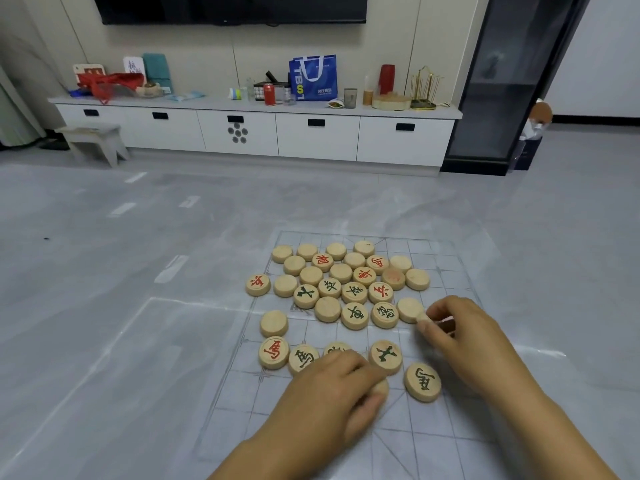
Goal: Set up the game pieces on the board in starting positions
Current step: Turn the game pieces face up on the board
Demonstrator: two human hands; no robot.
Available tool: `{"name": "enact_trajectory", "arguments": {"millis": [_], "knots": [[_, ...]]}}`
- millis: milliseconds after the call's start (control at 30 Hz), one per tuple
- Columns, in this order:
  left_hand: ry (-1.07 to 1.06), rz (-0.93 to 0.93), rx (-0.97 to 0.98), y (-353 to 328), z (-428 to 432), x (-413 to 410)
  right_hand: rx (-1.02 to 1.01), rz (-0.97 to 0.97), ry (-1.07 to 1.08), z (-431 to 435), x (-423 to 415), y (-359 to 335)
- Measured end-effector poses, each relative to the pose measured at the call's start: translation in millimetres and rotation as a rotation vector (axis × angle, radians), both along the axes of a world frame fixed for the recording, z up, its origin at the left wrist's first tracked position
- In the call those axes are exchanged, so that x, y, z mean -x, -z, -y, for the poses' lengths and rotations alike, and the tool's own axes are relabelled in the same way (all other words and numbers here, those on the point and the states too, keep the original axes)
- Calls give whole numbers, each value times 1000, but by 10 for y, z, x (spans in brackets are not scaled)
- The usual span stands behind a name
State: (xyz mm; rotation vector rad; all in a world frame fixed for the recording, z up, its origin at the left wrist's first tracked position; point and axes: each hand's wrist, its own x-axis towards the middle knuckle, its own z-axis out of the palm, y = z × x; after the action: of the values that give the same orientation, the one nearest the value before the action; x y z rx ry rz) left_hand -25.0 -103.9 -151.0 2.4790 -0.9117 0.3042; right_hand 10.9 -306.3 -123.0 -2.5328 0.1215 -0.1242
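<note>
Floor board [445,268]: left hand [332,386], right hand [464,332] grip pieces [380,388].

We see a glossy grey floor [138,237] running back to a low white cabinet [239,136] with five dark-handled drawers. Its grey worktop [214,104] carries a blue carrier bag [313,77], with a red can [269,94] just to its left and a grey cup [350,98] to its right. Farther right stand a red cylinder [387,79], a flat round wooden box [391,103] and a gold wire rack [424,86]. At the left end lies a red mesh bag [110,84]. A dark screen [228,8] hangs above, a small grey stool [93,140] stands near the cabinet's left end, and a tall dark glass case [502,81] rises at the right.
</note>
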Motion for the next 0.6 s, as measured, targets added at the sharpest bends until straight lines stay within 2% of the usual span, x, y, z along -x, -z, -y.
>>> {"name": "enact_trajectory", "arguments": {"millis": [167,367,500,600], "knots": [[-80,-151,137,3,-47,4,-39,-5,-24,-20,35,-30],[-132,-161,115,12,-80,-15,-37,11,18,-7,-20,41],[-67,-281,45,-12,-119,-5,115,28,33,15,-52,126],[-76,-268,144,-20,-135,-21,156,113,-58,-15,-85,168]]}}
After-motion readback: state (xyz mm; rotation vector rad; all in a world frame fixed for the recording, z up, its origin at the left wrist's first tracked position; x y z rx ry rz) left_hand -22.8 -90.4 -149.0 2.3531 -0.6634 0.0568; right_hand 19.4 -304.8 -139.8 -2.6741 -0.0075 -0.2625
